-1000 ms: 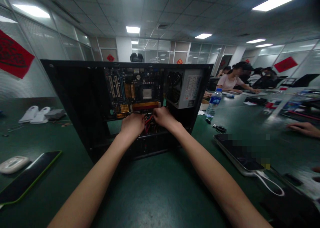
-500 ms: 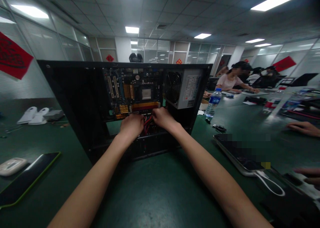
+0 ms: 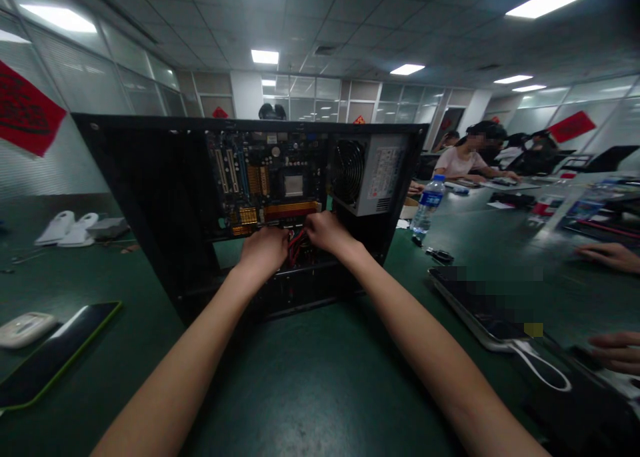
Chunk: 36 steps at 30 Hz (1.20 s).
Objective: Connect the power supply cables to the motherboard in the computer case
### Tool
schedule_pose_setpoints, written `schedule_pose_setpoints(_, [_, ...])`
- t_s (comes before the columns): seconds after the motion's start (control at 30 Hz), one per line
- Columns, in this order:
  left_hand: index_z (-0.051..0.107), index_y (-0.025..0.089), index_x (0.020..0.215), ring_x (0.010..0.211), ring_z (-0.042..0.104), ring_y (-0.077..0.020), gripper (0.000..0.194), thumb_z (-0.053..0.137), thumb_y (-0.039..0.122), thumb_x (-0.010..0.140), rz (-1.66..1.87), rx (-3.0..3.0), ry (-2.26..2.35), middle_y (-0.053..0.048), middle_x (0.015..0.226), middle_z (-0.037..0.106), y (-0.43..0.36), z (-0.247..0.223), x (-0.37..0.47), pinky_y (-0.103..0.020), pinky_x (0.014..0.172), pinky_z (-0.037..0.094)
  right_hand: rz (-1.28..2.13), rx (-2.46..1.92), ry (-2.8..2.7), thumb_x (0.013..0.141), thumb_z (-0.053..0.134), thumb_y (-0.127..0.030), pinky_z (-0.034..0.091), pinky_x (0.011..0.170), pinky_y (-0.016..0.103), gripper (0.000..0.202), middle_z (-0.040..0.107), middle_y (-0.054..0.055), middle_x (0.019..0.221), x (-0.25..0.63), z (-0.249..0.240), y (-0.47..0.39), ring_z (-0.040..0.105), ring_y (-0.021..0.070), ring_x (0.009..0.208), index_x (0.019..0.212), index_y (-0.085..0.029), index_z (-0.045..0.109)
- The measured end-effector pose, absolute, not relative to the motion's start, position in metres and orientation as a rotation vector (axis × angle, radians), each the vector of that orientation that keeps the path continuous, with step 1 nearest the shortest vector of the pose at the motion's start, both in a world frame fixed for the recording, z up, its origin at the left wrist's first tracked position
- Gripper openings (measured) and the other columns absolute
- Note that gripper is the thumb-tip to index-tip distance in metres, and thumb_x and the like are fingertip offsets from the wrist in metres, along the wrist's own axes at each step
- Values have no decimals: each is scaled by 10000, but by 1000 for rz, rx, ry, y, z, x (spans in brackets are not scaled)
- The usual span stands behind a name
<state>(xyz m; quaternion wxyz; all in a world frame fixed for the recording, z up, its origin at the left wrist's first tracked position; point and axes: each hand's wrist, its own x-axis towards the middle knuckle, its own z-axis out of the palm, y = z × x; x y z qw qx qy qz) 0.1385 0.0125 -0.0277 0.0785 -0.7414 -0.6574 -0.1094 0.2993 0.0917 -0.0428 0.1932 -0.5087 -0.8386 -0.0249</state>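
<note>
Computer case (image 3: 175, 125): one, on one green table (image 3: 310, 390). Inside it, count one motherboard (image 3: 270, 170), one power supply (image 3: 383, 177) with one fan (image 3: 347, 173), two white card slots (image 3: 221, 171). Own hands: two, left hand (image 3: 265, 250) and right hand (image 3: 327, 231); one bundle of red cables (image 3: 296, 245) between, strands too blurred to number. Toward table's left edge: one green-rimmed slab (image 3: 60, 355), one pale rounded device (image 3: 27, 329). Toward far left corner: two white pieces (image 3: 57, 229), one grey box (image 3: 107, 228). Toward right edge: one blue-capped bottle (image 3: 429, 207), at least two other bottles (image 3: 545, 207), one phone (image 3: 475, 310), one white cable (image 3: 547, 372), two co-worker hands (image 3: 607, 252).
</note>
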Motion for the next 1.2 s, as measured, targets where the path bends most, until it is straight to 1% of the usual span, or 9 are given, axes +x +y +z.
schedule_pose_setpoints(0.1, [742, 265, 1190, 1035, 703, -331, 413, 376, 333, 1011, -325, -2206, -1951, -139, 1126, 742, 12, -28, 138, -418, 832, 540, -56, -1415, -2346, 948, 533, -213, 484, 767, 289, 234, 751, 130, 1041, 300, -43, 94, 713, 252, 992, 1035, -148, 740])
schedule_pose_setpoints(0.27, [745, 258, 1169, 1030, 703, -335, 408, 378, 334, 1008, -343, -2187, -1935, -139, 1120, 737, 12, -30, 138, -416, 814, 545, -58, -1403, -2352, 953, 499, -191, 469, 738, 291, 257, 750, 136, 1036, 299, -41, 88, 718, 253, 971, 1037, -152, 739])
schedule_pose_setpoints(0.43, [745, 246, 1156, 1005, 709, -338, 425, 356, 347, 1015, -366, -2198, -1942, -134, 1107, 747, 13, -29, 139, -429, 804, 548, -57, -1457, -2363, 963, 492, -193, 469, 760, 288, 272, 739, 158, 1074, 298, -37, 84, 708, 249, 981, 1077, -147, 735])
schedule_pose_setpoints(0.53, [736, 243, 1180, 1015, 705, -324, 408, 376, 335, 1010, -432, -2187, -1912, -127, 1128, 745, 13, -28, 141, -421, 830, 545, -63, -1445, -2370, 972, 490, -203, 469, 772, 286, 271, 738, 165, 1074, 299, -38, 83, 706, 251, 981, 1075, -143, 733])
schedule_pose_setpoints(0.77, [749, 276, 1190, 1023, 705, -323, 392, 411, 350, 1005, -386, -2192, -1943, -117, 1137, 744, 14, -28, 140, -415, 831, 544, -98, -1435, -2383, 973, 480, -202, 471, 744, 281, 267, 742, 163, 1076, 298, -39, 83, 719, 265, 984, 1054, -147, 728])
schedule_pose_setpoints(0.9, [743, 288, 1205, 1009, 713, -333, 406, 391, 341, 1010, -347, -2170, -1914, -110, 1116, 749, 13, -29, 141, -428, 803, 554, -119, -1458, -2386, 988, 450, -207, 485, 756, 281, 291, 740, 157, 1080, 298, -39, 83, 720, 260, 983, 1072, -156, 724])
schedule_pose_setpoints(1.03, [745, 293, 1204, 997, 717, -357, 419, 379, 376, 1016, -332, -2118, -1944, -119, 1117, 750, 13, -29, 142, -453, 785, 560, -130, -1466, -2397, 983, 461, -212, 493, 773, 286, 286, 740, 152, 1091, 298, -39, 81, 716, 269, 1002, 1082, -158, 724])
schedule_pose_setpoints(1.2, [746, 295, 1193, 973, 722, -358, 416, 389, 407, 1012, -339, -2115, -1950, -125, 1095, 753, 14, -30, 141, -464, 781, 562, -119, -1478, -2407, 963, 472, -183, 487, 785, 284, 281, 740, 152, 1090, 297, -37, 81, 714, 260, 1002, 1075, -156, 729])
